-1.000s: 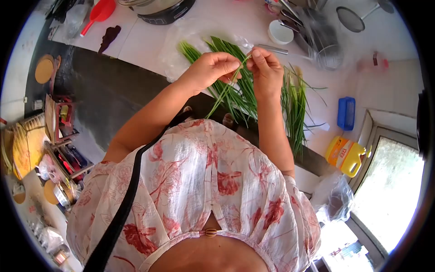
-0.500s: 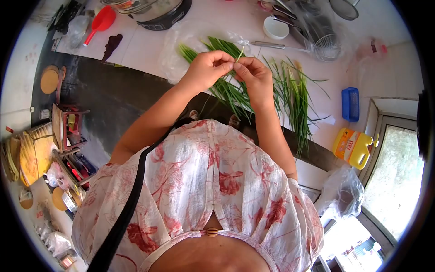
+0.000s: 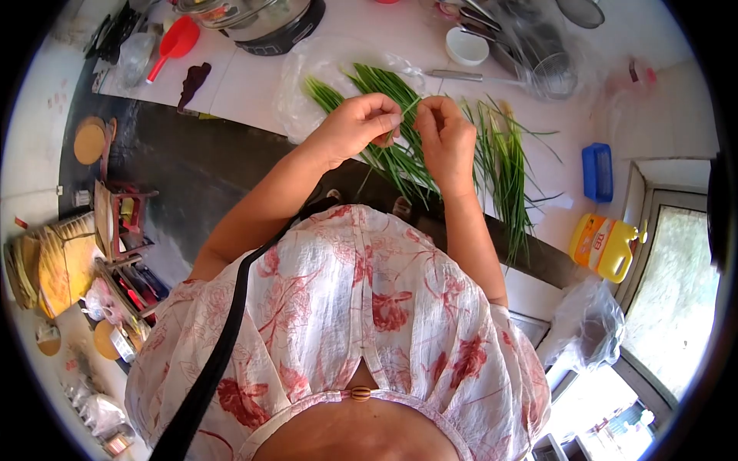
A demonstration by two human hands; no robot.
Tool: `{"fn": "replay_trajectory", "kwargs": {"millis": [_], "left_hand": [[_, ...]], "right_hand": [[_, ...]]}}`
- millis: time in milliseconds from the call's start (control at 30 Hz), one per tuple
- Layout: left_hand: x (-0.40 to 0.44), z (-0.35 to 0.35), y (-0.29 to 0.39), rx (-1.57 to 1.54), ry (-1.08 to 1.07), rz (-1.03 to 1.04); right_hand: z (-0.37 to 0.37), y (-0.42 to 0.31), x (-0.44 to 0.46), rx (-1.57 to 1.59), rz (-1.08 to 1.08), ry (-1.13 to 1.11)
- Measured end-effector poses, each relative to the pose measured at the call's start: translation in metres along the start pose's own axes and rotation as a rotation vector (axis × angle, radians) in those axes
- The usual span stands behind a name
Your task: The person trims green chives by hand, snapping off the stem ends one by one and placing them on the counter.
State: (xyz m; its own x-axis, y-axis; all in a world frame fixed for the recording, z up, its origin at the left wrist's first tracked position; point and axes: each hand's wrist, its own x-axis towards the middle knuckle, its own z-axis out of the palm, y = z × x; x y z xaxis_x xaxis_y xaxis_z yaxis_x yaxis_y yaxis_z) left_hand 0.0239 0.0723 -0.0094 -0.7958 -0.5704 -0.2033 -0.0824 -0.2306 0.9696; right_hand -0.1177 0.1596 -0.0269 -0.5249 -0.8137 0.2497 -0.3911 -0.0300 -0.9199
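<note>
Long green stalks (image 3: 393, 165) lie in a loose bunch on a clear plastic bag (image 3: 296, 84) at the counter's near edge. Over them, my left hand (image 3: 360, 127) is closed in a pinch, and a thin stalk seems to pass at its fingertips. Just to the right, a small gap away, my right hand (image 3: 446, 142) is pinched too; what it holds is too small to make out. A second pile of green stalks (image 3: 507, 169), paler at the top end, rests on the counter right of my right hand.
Behind the hands stand a white bowl (image 3: 467, 47) and a long-handled strainer (image 3: 553, 75). A blue basket (image 3: 597, 173) and a yellow jug (image 3: 603, 246) are at the right. A red ladle (image 3: 177, 40), a dark cloth (image 3: 194, 83) and a cooker (image 3: 269, 27) sit back left.
Half a second ago my fingertips met around a short stalk piece; now the hands are apart, the right one shifted slightly right. That upright piece no longer shows. The view has shifted a little.
</note>
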Motion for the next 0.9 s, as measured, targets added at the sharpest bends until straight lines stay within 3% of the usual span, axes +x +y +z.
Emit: {"fn": "replay_trajectory", "kwargs": {"millis": [300,333,400,433,533,600,667,733,900], "left_hand": [[-0.001,-0.009,0.001,-0.369,-0.195,-0.214],[-0.001,-0.010,0.001,-0.369,-0.194,-0.212],[-0.001,-0.011,0.000,-0.479,-0.198,-0.231],[-0.001,-0.010,-0.001,-0.480,-0.202,-0.229],[0.001,-0.010,-0.002,-0.587,-0.204,-0.257],[0.003,-0.008,-0.004,-0.623,-0.227,-0.261],[0.004,-0.005,-0.003,-0.598,-0.245,-0.258],[0.003,-0.003,0.000,-0.574,-0.254,-0.251],[-0.003,0.010,0.008,0.023,-0.045,0.008]], "right_hand": [[-0.035,0.042,0.007,0.100,0.193,0.223],[-0.042,0.058,0.008,-0.057,0.158,0.229],[-0.056,0.081,0.009,-0.688,-0.155,0.221],[-0.058,0.083,0.007,-0.691,-0.156,0.223],[-0.048,0.067,0.009,-0.229,0.006,0.159],[-0.031,0.030,0.004,0.418,0.253,-0.074],[-0.016,0.004,0.002,0.622,0.232,-0.189],[-0.005,0.002,0.002,0.692,0.245,-0.204],[0.001,-0.008,0.001,0.604,0.282,-0.139]]}}
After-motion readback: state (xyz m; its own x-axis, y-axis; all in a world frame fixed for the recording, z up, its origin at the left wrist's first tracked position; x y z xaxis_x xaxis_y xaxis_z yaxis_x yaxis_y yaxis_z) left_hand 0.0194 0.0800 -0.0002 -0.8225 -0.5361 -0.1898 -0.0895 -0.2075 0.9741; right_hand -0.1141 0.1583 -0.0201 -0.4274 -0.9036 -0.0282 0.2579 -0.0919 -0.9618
